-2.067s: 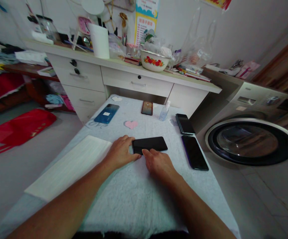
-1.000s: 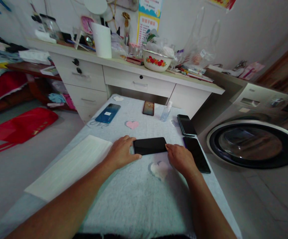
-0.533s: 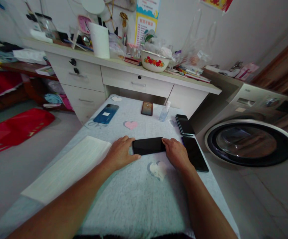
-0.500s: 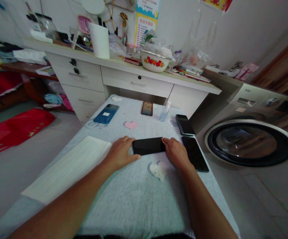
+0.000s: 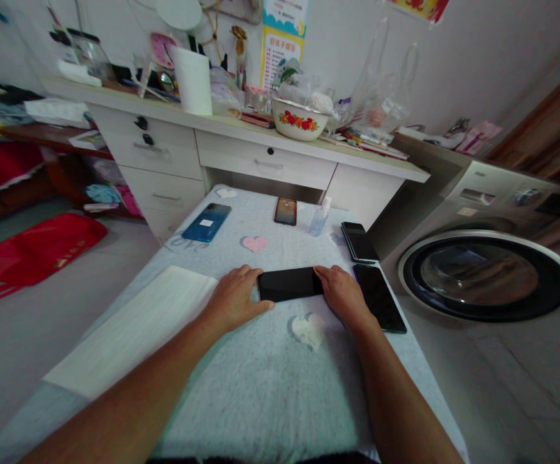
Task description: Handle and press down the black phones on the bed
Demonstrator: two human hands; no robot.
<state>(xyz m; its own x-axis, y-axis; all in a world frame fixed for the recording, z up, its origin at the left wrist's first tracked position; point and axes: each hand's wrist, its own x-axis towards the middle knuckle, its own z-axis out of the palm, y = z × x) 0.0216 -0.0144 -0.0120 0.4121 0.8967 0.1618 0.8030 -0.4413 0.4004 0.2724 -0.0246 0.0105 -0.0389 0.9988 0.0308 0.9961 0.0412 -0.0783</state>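
Observation:
A black phone [image 5: 290, 284] lies sideways on the cloth-covered table [image 5: 260, 380], its dark screen facing up. My left hand [image 5: 238, 298] grips its left end, with the thumb at the near corner and the fingers at the far corner. At the right end, my right hand [image 5: 341, 291] holds it with thumb and fingers pressed together. Beside my right hand rests a larger dark device [image 5: 381, 299]. A folded white cloth or paper [image 5: 135, 332] lies next to my left forearm.
Farther back on the table are a blue phone [image 5: 207, 222], a small brown phone [image 5: 286, 211], a clear spray bottle [image 5: 319, 218] and stacked dark phones [image 5: 359, 242]. Behind stands a white desk [image 5: 270, 161] bearing a flowered bowl [image 5: 300, 120]; a washing machine [image 5: 492, 258] is right.

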